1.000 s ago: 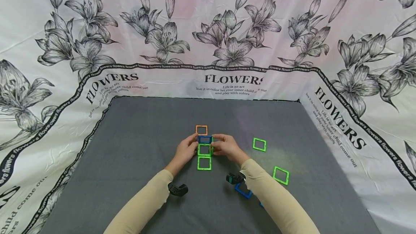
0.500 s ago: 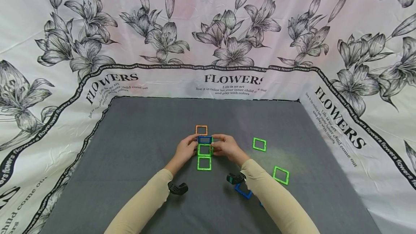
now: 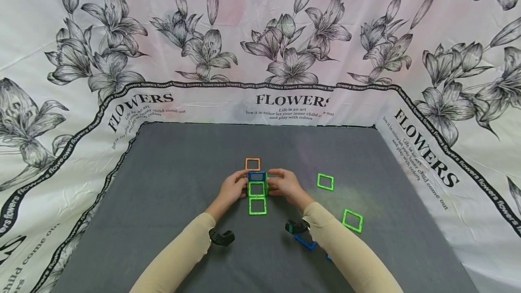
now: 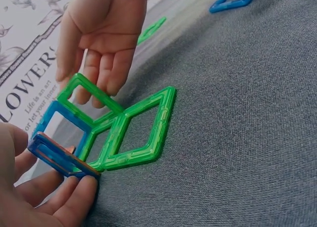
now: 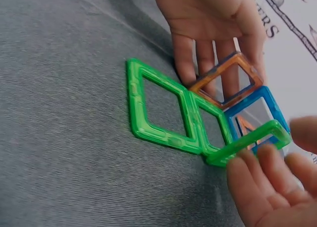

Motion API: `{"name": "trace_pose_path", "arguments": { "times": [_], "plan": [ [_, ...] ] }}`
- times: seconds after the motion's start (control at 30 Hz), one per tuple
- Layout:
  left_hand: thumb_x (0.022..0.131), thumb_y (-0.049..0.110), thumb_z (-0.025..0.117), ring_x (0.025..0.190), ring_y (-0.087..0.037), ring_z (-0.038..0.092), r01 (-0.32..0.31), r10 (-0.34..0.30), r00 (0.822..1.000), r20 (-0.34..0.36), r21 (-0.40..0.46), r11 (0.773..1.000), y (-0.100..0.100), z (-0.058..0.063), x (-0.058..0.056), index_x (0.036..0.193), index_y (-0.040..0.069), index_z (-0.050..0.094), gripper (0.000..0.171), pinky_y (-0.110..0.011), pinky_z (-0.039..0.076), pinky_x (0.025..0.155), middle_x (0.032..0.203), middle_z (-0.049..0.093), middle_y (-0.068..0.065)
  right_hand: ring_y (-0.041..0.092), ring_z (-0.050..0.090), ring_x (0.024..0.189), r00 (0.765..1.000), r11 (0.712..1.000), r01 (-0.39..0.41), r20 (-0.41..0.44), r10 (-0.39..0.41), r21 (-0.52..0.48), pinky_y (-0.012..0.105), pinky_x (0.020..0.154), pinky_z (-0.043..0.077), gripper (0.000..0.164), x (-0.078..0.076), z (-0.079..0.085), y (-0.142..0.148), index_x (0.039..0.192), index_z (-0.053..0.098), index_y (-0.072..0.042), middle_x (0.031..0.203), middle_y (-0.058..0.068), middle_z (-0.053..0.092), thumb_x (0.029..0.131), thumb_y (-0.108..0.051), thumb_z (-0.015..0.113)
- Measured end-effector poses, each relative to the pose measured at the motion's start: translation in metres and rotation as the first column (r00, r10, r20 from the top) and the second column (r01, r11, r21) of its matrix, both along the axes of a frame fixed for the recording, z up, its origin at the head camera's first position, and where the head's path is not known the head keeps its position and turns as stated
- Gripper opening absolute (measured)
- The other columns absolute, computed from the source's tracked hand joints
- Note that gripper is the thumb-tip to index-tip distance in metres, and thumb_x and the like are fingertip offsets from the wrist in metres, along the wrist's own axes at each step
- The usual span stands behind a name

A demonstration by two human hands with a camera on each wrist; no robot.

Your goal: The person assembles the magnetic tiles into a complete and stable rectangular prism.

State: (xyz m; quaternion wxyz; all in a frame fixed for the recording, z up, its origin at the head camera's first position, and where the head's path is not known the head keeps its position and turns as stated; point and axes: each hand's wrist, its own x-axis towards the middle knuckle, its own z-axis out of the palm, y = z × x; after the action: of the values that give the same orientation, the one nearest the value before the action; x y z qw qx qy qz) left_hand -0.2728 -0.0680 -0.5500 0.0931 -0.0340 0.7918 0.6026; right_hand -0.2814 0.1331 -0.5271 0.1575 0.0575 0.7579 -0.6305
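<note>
L hand [image 3: 232, 187], grip slack, touches upright orange tile [image 5: 218, 68], plain in R-wrist cam, hidden in head cam; R hand [image 3: 286, 184], also slack, touches upright green tile [image 4: 102, 93], approx. ctr of grey surface [image 3: 195, 157]. Floral cloth walls [image 3: 228, 58] around.

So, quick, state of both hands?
Left hand: open, fingers against the left upright tile, not gripping.
Right hand: open, fingers at the upright green tile, not gripping.

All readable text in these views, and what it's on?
"FLOWERS": flowered cloth, large, repeated; back one broken by fold.
"Life is an art": cloth, below heading.
"live it in color let your inner child come out": same block.
"and play with colors": same block.
"flowers flowers flowers": black band along the cloth.
Tiles: nothing legible.
Left-side small print: partly unreadable.
</note>
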Motion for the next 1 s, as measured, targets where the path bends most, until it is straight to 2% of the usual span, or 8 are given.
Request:
{"name": "trace_pose_path", "arguments": {
  "times": [0.2,0.43,0.6,0.67,0.77,0.87,0.93,1.0],
  "plan": [
    [0.106,0.022,0.050,0.109,-0.029,0.065,0.013,-0.015,0.999,-0.045,-0.048,0.999,0.000,0.006,-0.007,0.147,0.011,0.056,0.043,-0.037,0.058,0.073,0.141,0.062,-0.017,0.020,0.073,0.089,0.995,0.994,0.100,-0.006,-0.100,-0.047,0.040,0.080,0.063,0.044,0.020,0.005,0.005,0.140,0.053,0.010,0.125,0.033,0.065,0.102,-0.012,0.058],
    [0.107,0.026,0.050,0.131,-0.036,0.058,0.084,-0.103,0.990,-0.096,-0.186,0.979,-0.001,0.018,-0.021,0.141,0.011,0.061,0.039,-0.055,0.048,0.106,0.143,0.061,-0.015,0.021,0.074,0.084,0.995,0.992,0.096,0.023,-0.094,-0.078,0.038,0.076,0.063,0.041,0.058,0.001,-0.001,0.136,0.055,0.011,0.118,0.032,0.067,0.100,-0.008,0.058],
    [0.107,0.029,0.051,0.131,-0.036,0.058,0.184,-0.225,0.969,-0.101,-0.317,0.931,0.001,0.026,-0.031,0.139,0.011,0.063,0.039,-0.055,0.048,0.107,0.142,0.062,-0.015,0.026,0.074,0.091,0.985,0.993,-0.047,-0.162,0.065,0.111,0.037,0.077,0.062,0.034,0.084,-0.008,-0.004,0.128,0.064,0.006,0.115,0.025,0.071,0.098,-0.009,0.062],
    [0.107,0.029,0.051,0.129,-0.035,0.060,0.238,-0.297,0.949,-0.105,-0.381,0.894,0.002,0.029,-0.035,0.138,0.011,0.065,0.038,-0.054,0.049,0.105,0.140,0.064,-0.015,0.027,0.073,0.094,0.919,0.941,-0.114,-0.325,0.221,0.318,0.036,0.078,0.061,0.031,0.093,-0.012,-0.006,0.124,0.069,0.002,0.113,0.020,0.073,0.095,-0.008,0.065],
    [0.108,0.028,0.049,0.126,-0.033,0.062,0.320,-0.399,0.912,-0.093,-0.449,0.834,0.004,0.033,-0.039,0.138,0.011,0.065,0.038,-0.052,0.050,0.104,0.138,0.065,-0.013,0.026,0.071,0.100,0.705,0.765,-0.052,-0.519,0.484,0.642,0.038,0.082,0.059,0.028,0.101,-0.018,-0.011,0.119,0.074,-0.005,0.113,0.012,0.074,0.092,-0.008,0.070],
    [0.109,0.029,0.048,0.124,-0.031,0.063,0.389,-0.478,0.876,-0.069,-0.485,0.783,0.009,0.035,-0.042,0.139,0.011,0.064,0.039,-0.050,0.052,0.102,0.138,0.066,-0.013,0.025,0.068,0.107,0.520,0.588,0.060,-0.528,0.671,0.807,0.042,0.086,0.058,0.028,0.106,-0.020,-0.018,0.118,0.075,-0.010,0.120,0.010,0.072,0.090,-0.012,0.074],
    [0.109,0.030,0.047,0.124,-0.031,0.063,0.419,-0.514,0.856,-0.060,-0.501,0.757,0.013,0.036,-0.043,0.140,0.010,0.062,0.040,-0.049,0.052,0.102,0.139,0.065,-0.012,0.025,0.066,0.115,0.454,0.500,0.091,-0.483,0.749,0.861,0.043,0.091,0.057,0.030,0.108,-0.021,-0.022,0.121,0.075,-0.013,0.127,0.010,0.070,0.091,-0.018,0.074],
    [0.109,0.031,0.046,0.126,-0.031,0.062,0.438,-0.540,0.840,-0.055,-0.518,0.735,0.016,0.036,-0.043,0.141,0.010,0.061,0.041,-0.049,0.052,0.103,0.140,0.064,-0.012,0.027,0.062,0.124,0.448,0.423,0.065,-0.406,0.797,0.904,0.045,0.097,0.055,0.034,0.110,-0.020,-0.026,0.127,0.072,-0.014,0.136,0.010,0.066,0.095,-0.026,0.071]
  ]
}}
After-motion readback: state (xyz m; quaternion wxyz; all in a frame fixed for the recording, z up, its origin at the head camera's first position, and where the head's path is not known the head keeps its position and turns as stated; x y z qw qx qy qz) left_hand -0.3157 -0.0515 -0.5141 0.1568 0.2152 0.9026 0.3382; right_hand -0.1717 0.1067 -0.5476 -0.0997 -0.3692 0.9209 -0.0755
